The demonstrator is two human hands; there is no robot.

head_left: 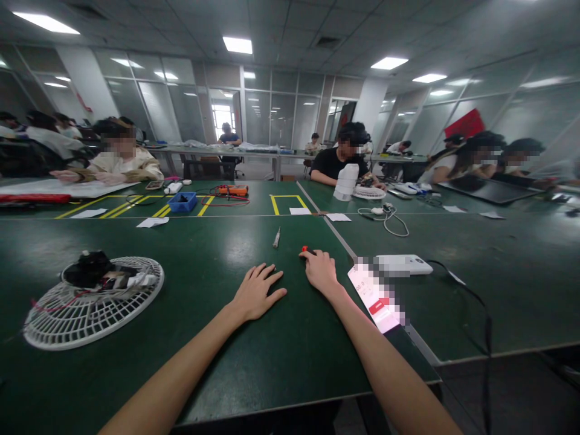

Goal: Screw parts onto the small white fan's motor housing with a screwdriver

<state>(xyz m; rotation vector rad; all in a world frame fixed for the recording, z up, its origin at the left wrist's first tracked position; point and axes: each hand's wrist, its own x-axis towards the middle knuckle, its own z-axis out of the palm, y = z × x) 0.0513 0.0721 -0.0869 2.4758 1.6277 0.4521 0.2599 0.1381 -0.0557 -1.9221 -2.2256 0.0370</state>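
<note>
My left hand (pixel 257 293) lies palm down on the green table, its fingers spread and nothing in it. Close by on the right, my right hand (pixel 321 270) is curled around a small red-and-black handle-like object (pixel 305 248). The red end pokes out past the index finger; the rest is hidden under the hand. Beyond both hands lies a small tool (pixel 277 237) with a thin tip and a pale body, touched by neither. To the left rests a white fan grille (pixel 136 302) carrying a black motor unit (pixel 90 270) and wires.
A lit phone (pixel 374 296) lies beside my right forearm, with a white device (pixel 403 264) and a black cable beyond. Further back are a blue bin (pixel 182 202), an orange multimeter (pixel 233 190), paper slips and a white cable (pixel 396 223). Several people sit at tables.
</note>
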